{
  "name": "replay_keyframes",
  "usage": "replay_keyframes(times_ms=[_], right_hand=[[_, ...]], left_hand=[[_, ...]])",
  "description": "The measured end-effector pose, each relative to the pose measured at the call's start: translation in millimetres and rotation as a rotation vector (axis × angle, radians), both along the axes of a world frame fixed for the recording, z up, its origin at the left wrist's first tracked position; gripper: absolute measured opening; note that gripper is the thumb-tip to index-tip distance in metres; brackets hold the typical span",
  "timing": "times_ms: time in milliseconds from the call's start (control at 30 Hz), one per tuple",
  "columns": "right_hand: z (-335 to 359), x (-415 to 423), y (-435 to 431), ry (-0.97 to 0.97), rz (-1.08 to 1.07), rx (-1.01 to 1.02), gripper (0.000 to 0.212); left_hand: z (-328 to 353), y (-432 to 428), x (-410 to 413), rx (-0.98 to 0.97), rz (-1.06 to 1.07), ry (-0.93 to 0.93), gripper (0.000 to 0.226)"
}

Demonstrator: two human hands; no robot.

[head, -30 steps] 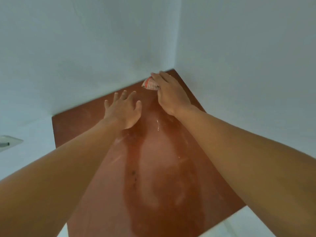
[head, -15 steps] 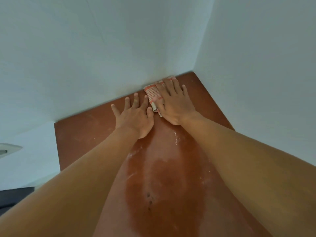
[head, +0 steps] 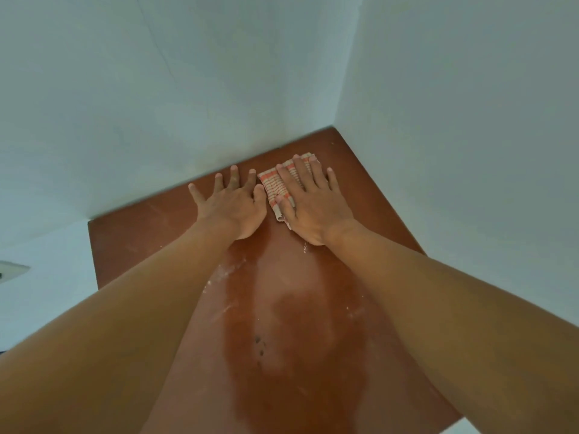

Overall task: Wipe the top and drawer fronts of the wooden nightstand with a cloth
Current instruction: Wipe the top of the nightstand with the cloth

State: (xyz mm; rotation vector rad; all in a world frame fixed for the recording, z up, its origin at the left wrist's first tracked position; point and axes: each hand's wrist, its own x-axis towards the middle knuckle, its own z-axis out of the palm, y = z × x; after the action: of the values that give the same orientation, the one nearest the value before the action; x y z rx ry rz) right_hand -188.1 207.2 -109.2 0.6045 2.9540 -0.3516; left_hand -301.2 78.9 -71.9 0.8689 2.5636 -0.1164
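The reddish-brown wooden nightstand top (head: 131,233) fills the lower middle of the head view, pushed into a room corner. A folded white cloth with orange stripes (head: 273,186) lies flat near the far edge. My right hand (head: 313,205) presses down on it with fingers spread, covering most of it. Beside it on the left, my left hand (head: 233,205) rests flat on the bare wood, fingers apart, its thumb close to the cloth's edge. A darker damp patch (head: 291,333) runs down the middle of the top. The drawer fronts are out of sight.
White walls (head: 188,104) meet at the corner behind the nightstand and close it in at the back and right. A white wall fitting (head: 12,270) shows at the left edge. Pale dust streaks (head: 225,270) lie on the wood beside the damp patch.
My right hand has drawn the cloth out of the far corner toward the left and flattened on it. My left hand slid forward to lie right beside it.
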Motion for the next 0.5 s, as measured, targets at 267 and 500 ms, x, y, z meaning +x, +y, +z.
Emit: replay_keyframes(times_ms=[267,500], right_hand=[[-2,78,-22,-0.007,-0.028,0.007,0.073],[0,161,-49,-0.032,-0.037,-0.008,0.074]], left_hand=[[8,-8,26,0.030,-0.052,0.044,0.064],[0,-38,124,0.102,-0.105,0.028,0.065]])
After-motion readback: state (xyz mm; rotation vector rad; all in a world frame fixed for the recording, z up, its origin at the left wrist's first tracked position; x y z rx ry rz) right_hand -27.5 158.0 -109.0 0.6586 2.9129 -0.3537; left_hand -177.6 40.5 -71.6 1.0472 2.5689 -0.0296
